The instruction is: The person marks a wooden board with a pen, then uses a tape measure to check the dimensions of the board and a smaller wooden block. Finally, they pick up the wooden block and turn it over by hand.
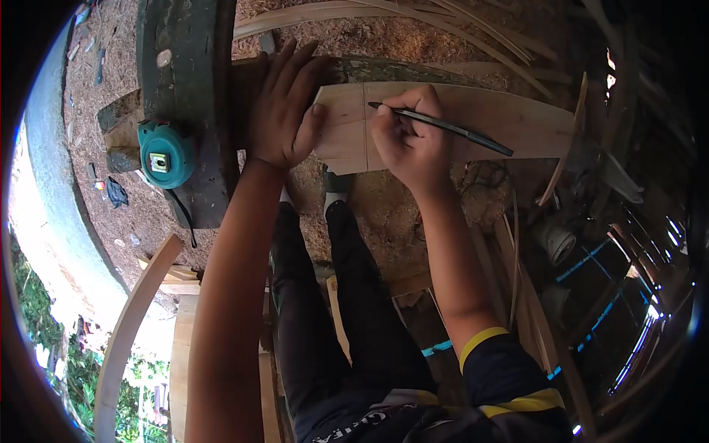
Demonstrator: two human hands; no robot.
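A pale wooden board (502, 122) lies crosswise in front of me, with a thin line drawn across it near its left end. My right hand (413, 140) rests over the board, its fingers closed round a dark pen (465, 133). The pen's tip is at the board, just right of the drawn line. My left hand (284, 111) lies flat with fingers stretched out at the board's left end, its thumb by the board's edge. A teal tape measure (166, 155) sits on the dark timber to the left of that hand.
A thick dark timber beam (185, 66) stands at the left. Long thin wood strips (480, 29) lie at the back over ground strewn with shavings (258, 18). A curved wooden piece (133, 332) is at lower left. More planks (528, 295) lean at the right.
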